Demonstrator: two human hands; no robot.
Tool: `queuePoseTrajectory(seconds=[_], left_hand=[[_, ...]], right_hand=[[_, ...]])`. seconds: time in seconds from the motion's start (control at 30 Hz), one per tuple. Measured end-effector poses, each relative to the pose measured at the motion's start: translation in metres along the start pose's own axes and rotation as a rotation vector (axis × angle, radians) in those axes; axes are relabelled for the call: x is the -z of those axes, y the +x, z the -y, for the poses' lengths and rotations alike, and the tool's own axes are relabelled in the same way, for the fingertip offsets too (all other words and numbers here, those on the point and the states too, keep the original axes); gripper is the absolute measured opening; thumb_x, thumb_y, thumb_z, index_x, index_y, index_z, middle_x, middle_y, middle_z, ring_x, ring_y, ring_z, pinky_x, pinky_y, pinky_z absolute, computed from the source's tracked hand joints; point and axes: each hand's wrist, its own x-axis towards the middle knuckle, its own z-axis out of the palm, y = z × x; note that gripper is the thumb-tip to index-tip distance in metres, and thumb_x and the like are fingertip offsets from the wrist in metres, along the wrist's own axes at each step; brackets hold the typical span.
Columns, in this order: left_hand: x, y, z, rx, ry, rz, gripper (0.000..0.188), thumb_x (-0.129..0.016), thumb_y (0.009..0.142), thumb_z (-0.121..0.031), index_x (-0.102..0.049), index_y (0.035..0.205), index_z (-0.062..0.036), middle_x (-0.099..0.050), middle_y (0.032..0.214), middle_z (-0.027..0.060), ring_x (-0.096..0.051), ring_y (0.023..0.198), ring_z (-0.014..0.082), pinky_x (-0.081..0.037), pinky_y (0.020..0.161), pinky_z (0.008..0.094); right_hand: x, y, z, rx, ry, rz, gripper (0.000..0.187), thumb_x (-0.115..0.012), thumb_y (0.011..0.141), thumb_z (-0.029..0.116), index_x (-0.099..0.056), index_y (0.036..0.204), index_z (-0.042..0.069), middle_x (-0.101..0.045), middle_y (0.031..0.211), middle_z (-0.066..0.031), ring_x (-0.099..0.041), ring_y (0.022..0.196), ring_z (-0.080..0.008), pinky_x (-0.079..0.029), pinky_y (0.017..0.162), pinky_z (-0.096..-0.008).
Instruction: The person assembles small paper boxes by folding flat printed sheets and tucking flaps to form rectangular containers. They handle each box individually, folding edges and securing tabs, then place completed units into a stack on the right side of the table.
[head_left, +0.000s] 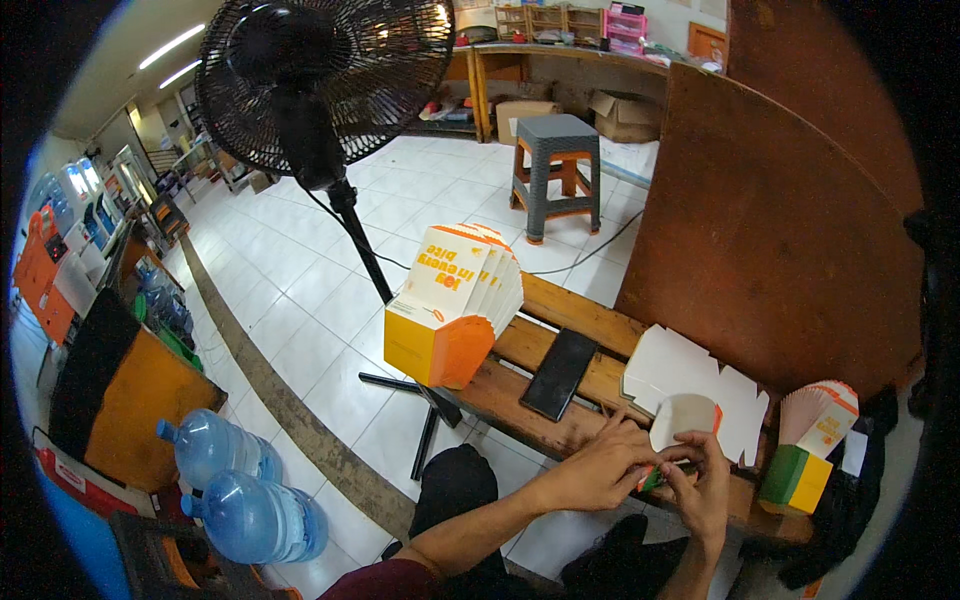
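White carton [684, 418], partly hidden by left hand [608, 464] and right hand [703, 488], itself covered part of white card sheets [736, 402]. Black fan [283, 40] was cropped at top. Small items [660, 48] on far counter [570, 48] stood too tiny to identify.

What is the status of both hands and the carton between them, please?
Right hand on carton, left hand at its lower end. Carton curved, white inside showing. White sheets close beyond; nothing seen blocking the hands.
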Motion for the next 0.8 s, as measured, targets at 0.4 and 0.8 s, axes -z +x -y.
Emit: queuePoseTrajectory(seconds=[0.4, 0.8], left_hand=[[0.025, -0.011, -0.021, 0.047, -0.434, 0.162, 0.019, -0.067, 0.090, -0.014, -0.066, 0.105, -0.0028, -0.067, 0.098, 0.0109, -0.064, 0.096, 0.0242, -0.048, 0.087, 0.0363], [-0.002, -0.005, -0.021, 0.263, -0.484, -0.605, 0.019, -0.056, 0.100, -0.014, -0.057, 0.109, 0.0037, -0.063, 0.100, 0.0100, -0.061, 0.092, 0.0132, -0.051, 0.082, 0.0278]], right_hand=[[0.018, 0.000, -0.003, 0.252, 0.350, -0.235, 0.030, -0.053, 0.097, 0.026, -0.051, 0.110, -0.002, -0.056, 0.104, -0.0134, -0.053, 0.097, -0.0209, -0.042, 0.092, -0.0353], [-0.045, -0.002, -0.003, 0.554, -0.502, -0.147, 0.129, -0.087, 0.053, 0.060, -0.020, 0.155, 0.018, -0.002, 0.155, -0.0379, -0.014, 0.143, -0.0552, -0.025, 0.112, -0.0619]])
